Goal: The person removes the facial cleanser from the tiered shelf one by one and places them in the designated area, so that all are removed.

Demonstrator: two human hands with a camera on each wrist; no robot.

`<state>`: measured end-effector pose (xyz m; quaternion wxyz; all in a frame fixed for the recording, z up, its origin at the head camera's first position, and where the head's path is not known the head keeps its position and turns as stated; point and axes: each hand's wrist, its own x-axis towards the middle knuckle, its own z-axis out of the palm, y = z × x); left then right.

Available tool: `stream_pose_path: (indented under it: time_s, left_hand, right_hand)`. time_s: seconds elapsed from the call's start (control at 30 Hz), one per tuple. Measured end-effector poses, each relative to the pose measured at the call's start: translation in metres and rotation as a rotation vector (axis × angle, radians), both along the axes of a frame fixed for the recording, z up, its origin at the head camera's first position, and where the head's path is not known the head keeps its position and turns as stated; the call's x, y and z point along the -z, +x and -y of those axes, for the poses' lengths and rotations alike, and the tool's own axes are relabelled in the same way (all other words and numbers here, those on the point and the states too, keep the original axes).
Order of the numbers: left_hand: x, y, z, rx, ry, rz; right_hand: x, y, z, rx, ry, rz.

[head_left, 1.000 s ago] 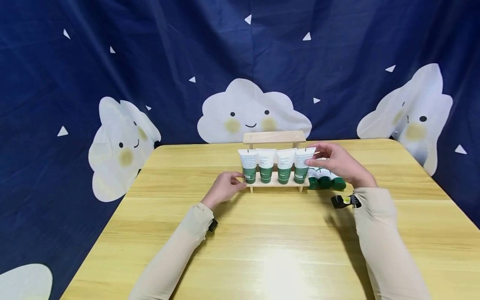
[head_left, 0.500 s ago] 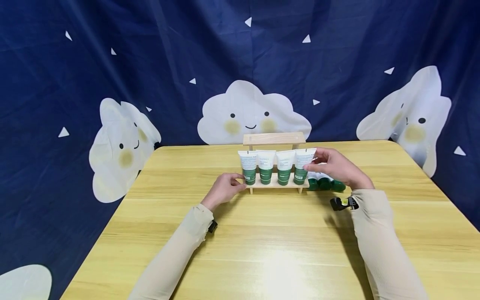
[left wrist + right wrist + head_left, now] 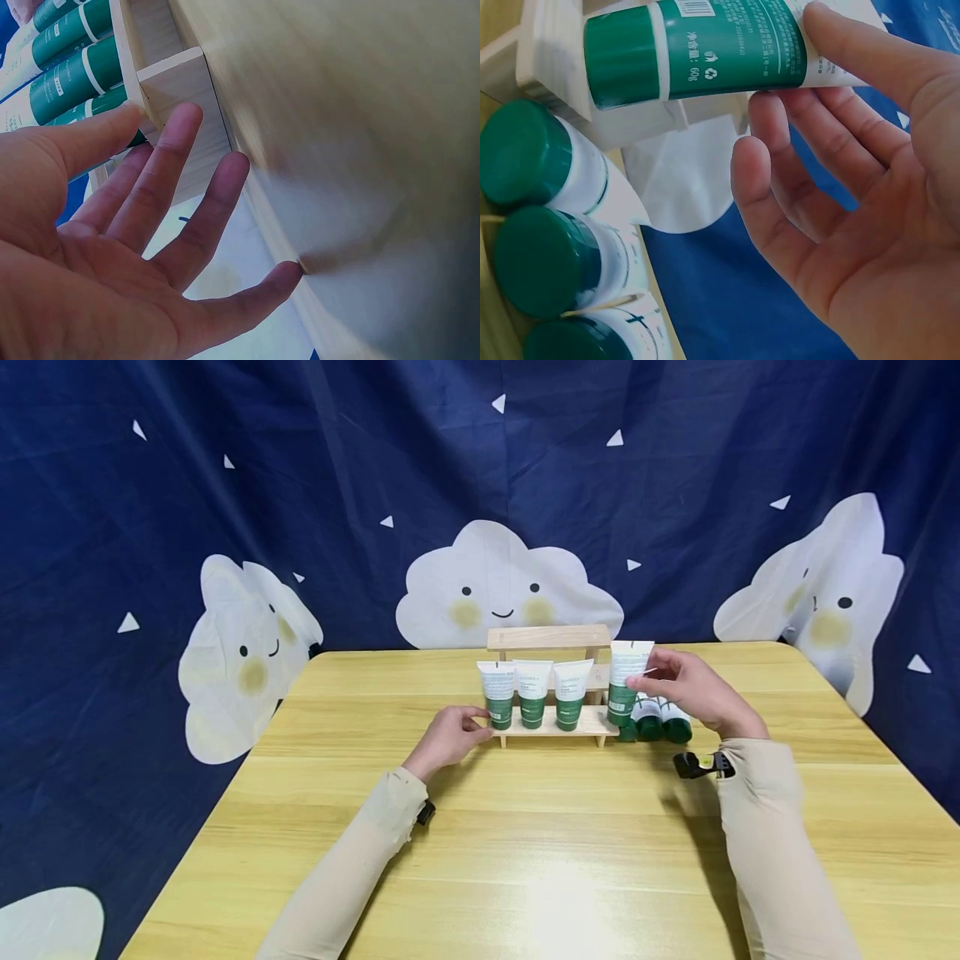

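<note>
A tube of cream (image 3: 628, 687), white above with a green lower part and cap, is pinched between the thumb and fingers of my right hand (image 3: 693, 689). It stands upright at the right end of a small two-tier wooden rack (image 3: 596, 720); the right wrist view shows its cap (image 3: 622, 56) beside the rack's end. Three similar tubes (image 3: 533, 693) stand caps down in a row on the front shelf. My left hand (image 3: 450, 737) grips the left end of that shelf with thumb and index finger; its other fingers (image 3: 214, 202) spread loosely beside the rack's end panel (image 3: 187, 97).
Further tubes with green caps (image 3: 536, 259) lie on the table to the right of the rack, partly behind my right hand. The wooden table (image 3: 480, 860) stretches toward me. A dark blue curtain (image 3: 337, 510) with smiling clouds hangs behind its far edge.
My right hand has lifted the rightmost tube and shifted it right, away from the other three on the shelf. The left hand stays at the rack's left end.
</note>
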<state>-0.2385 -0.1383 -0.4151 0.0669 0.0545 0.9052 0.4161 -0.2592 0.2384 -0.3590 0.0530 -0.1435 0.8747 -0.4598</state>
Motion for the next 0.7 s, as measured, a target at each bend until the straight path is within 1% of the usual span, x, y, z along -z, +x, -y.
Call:
stream_pose_path:
  time_s: [0.13, 0.3, 0.5, 0.7]
  left_hand:
    - [0.000, 0.000, 0.000, 0.004, 0.002, -0.002]
    - [0.001, 0.000, 0.000, 0.005, 0.003, -0.002]
    - [0.000, 0.001, 0.001, 0.006, 0.000, -0.006]
    - [0.000, 0.000, 0.000, 0.006, 0.001, -0.003]
  right_hand:
    - [-0.001, 0.001, -0.008, 0.029, -0.058, -0.007]
    - [0.000, 0.002, -0.020, 0.073, -0.173, 0.001]
    - [0.000, 0.003, -0.037, 0.136, -0.289, -0.025]
    - [0.002, 0.006, -0.053, 0.179, -0.416, -0.008]
